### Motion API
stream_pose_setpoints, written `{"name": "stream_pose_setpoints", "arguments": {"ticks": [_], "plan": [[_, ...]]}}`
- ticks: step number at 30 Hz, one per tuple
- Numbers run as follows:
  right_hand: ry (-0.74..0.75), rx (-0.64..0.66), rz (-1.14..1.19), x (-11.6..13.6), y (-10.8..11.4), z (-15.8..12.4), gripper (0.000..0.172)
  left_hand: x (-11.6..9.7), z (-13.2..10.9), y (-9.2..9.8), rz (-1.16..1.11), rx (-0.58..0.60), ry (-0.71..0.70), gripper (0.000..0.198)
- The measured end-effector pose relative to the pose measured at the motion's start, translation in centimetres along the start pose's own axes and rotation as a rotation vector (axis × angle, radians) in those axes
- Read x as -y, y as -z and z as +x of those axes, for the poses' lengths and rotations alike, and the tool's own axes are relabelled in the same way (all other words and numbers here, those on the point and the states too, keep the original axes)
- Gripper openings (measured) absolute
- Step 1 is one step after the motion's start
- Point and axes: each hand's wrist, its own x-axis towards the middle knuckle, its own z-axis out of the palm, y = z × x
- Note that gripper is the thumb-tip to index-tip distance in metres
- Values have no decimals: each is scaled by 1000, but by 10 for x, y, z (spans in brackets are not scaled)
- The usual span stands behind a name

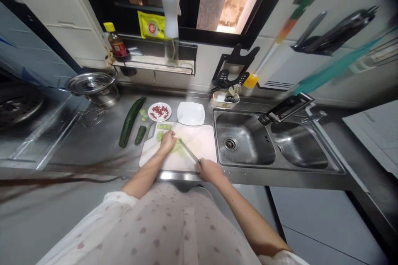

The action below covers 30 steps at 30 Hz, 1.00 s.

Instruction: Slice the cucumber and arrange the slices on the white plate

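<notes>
On the white cutting board [202, 140], my right hand [209, 170] is closed around the handle of a knife [190, 151]. The blade points up and left across the board, its tip by a pale green cucumber slice [178, 140]. My left hand [168, 140] rests on the board left of the tip, fingers drawn together; what they hold is hidden. Cucumber slices [164, 126] lie in a row beyond that hand, with more slices [159, 136] beside it. Left of the board lie a long whole cucumber [132, 122] and a short cucumber piece [140, 135].
Behind the board stand a plate of chopped red pieces [160, 112] and a white dish [190, 113]. A few green pieces [143, 114] lie near the plate. The double sink [245, 138] is at the right, a lidded steel pot [96, 87] at the left.
</notes>
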Motion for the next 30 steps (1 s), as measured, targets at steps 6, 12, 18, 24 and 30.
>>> {"name": "stream_pose_setpoints", "arguments": {"ticks": [6, 12, 18, 24, 30], "plan": [[3, 1, -3, 5, 5, 0, 38, 0, 1, 0, 1, 0, 9, 23], [-14, 6, 21, 10, 8, -1, 37, -2, 1, 2, 6, 11, 27, 23], [-12, 6, 5, 6, 2, -3, 36, -2, 1, 4, 1, 16, 26, 23], [-48, 27, -2, 1, -3, -9, 38, -1, 2, 3, -11, 14, 33, 24], [-43, 13, 24, 4, -2, -7, 39, -1, 2, 2, -21, 12, 27, 23]]}}
